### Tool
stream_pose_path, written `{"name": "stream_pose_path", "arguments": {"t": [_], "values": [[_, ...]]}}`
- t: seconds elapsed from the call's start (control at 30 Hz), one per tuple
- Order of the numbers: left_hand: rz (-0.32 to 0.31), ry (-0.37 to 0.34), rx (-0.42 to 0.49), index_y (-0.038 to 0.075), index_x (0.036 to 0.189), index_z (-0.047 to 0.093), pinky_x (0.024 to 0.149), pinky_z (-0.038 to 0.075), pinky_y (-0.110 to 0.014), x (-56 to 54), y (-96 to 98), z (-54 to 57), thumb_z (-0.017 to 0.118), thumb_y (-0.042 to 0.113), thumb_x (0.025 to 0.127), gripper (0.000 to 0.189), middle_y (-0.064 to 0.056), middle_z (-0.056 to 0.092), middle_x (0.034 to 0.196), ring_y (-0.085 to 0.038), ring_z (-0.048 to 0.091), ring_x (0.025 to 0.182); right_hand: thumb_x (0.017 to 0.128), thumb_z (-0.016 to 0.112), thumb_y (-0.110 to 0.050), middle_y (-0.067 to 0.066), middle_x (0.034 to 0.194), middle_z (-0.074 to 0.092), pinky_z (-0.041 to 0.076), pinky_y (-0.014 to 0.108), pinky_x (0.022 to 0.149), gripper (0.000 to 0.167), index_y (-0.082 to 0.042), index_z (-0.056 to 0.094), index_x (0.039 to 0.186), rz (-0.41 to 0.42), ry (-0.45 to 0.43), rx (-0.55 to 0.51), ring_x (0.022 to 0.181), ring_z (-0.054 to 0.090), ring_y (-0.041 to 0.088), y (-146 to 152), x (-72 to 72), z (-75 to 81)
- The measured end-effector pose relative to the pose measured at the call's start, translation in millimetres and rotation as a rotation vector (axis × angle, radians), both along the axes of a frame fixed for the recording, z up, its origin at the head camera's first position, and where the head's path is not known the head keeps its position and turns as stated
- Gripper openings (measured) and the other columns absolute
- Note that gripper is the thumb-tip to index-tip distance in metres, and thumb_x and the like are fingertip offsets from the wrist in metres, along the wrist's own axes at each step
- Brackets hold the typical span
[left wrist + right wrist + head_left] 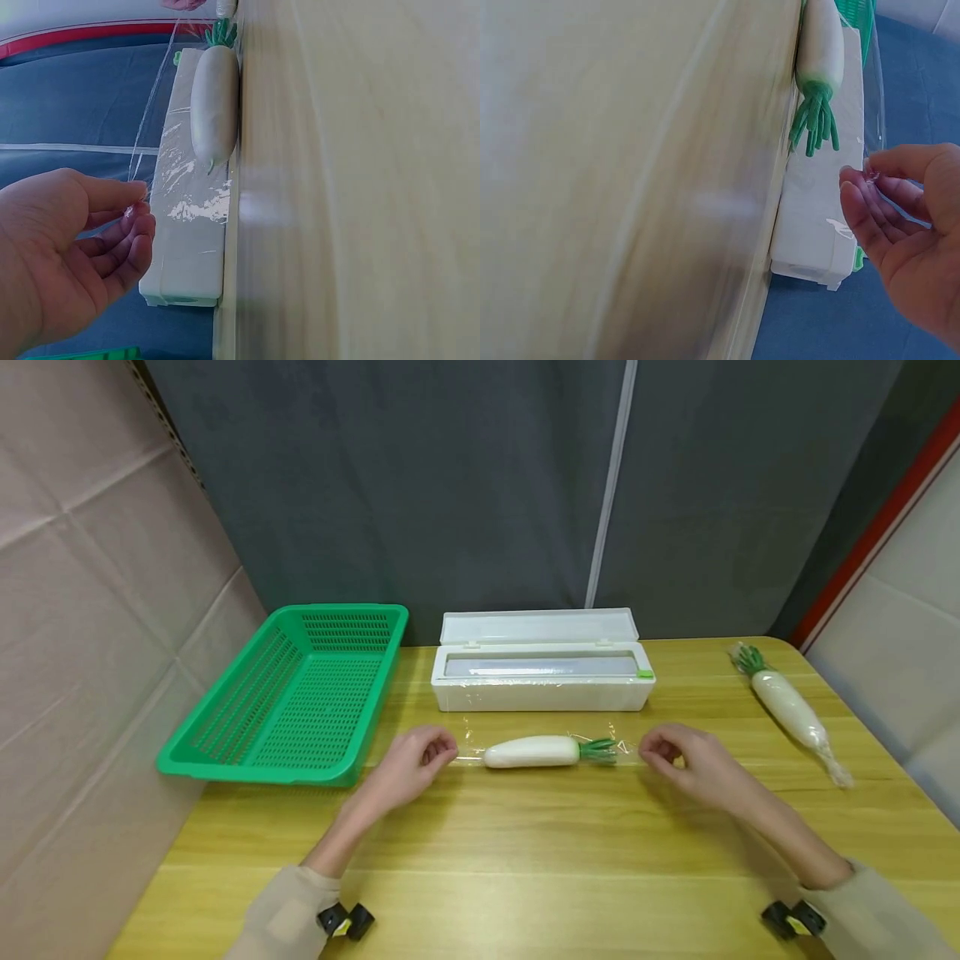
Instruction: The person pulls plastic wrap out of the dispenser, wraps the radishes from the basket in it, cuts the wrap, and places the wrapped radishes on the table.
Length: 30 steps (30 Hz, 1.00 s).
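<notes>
A white radish (532,752) with green stem stubs lies sideways on a sheet of clear plastic wrap (626,752) in the middle of the table. My left hand (417,762) pinches one edge of the wrap between thumb and fingertips, just beyond the radish's root tip. At the leafy end my right hand (688,762) pinches the opposite corner the same way. In the left wrist view the wrap stretches as a thin line up from the left fingertips (136,196). Behind the radish stands a white wrap dispenser (543,693) with its lid raised; the film reaches its front.
A green plastic basket (262,770) stands at the left, near the left forearm. At the right lies another radish (791,708), wrapped in film with its end twisted. A dark grey curtain (450,485) hangs behind the wooden table (525,868).
</notes>
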<state>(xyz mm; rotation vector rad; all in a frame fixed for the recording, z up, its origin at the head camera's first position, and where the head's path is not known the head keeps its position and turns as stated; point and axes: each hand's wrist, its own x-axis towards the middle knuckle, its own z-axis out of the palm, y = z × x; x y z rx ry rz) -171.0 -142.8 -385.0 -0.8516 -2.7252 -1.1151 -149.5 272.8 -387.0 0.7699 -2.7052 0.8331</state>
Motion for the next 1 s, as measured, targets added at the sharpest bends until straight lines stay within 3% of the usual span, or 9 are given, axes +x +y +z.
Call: {"name": "stream_pose_path", "arguments": {"t": [0.2,0.5,0.8,1.0], "values": [[0.036,-0.022,0.004,0.004,0.090,0.068,0.062,0.051,-0.025,-6.4,3.0,2.3,0.071,0.005,0.094,0.005,0.001,0.061,0.080,-0.011,0.055,0.069,0.086,0.081,-0.008,-0.009,0.076,0.057,0.049,0.026,0.059,0.015,-0.011,0.066,0.089,-0.020,-0.025,-0.024,0.068,0.052,0.004,-3.5,-4.9,2.6],[0.063,-0.033,0.001,0.004,0.091,0.068,0.063,0.050,-0.026,-13.8,4.8,2.8,0.068,0.005,0.096,0.005,0.001,0.060,0.079,-0.013,0.053,0.070,0.096,0.069,-0.006,-0.005,0.070,0.056,0.042,0.024,0.056,0.005,-0.007,0.069,0.091,-0.076,-0.091,-0.038,0.064,0.050,0.007,-2.0,-13.3,2.4],[0.111,-0.007,-0.052,0.005,0.091,0.068,0.061,0.047,-0.026,-23.8,9.5,-1.4,0.067,0.008,0.097,0.007,0.002,0.058,0.076,-0.012,0.051,0.067,0.096,0.069,-0.006,-0.002,0.076,0.061,0.045,0.026,0.059,0.006,-0.008,0.067,0.090,-0.103,-0.060,-0.010,0.067,0.054,0.010,-4.6,-22.3,0.1],[0.140,-0.014,-0.088,0.005,0.090,0.069,0.060,0.047,-0.026,-30.8,12.3,-4.7,0.066,0.009,0.098,0.010,0.002,0.058,0.074,-0.012,0.051,0.065,0.097,0.067,-0.006,-0.004,0.072,0.057,0.040,0.026,0.057,0.008,-0.007,0.067,0.089,-0.091,-0.073,-0.003,0.064,0.046,0.009,-5.0,-30.7,-3.0]]}}
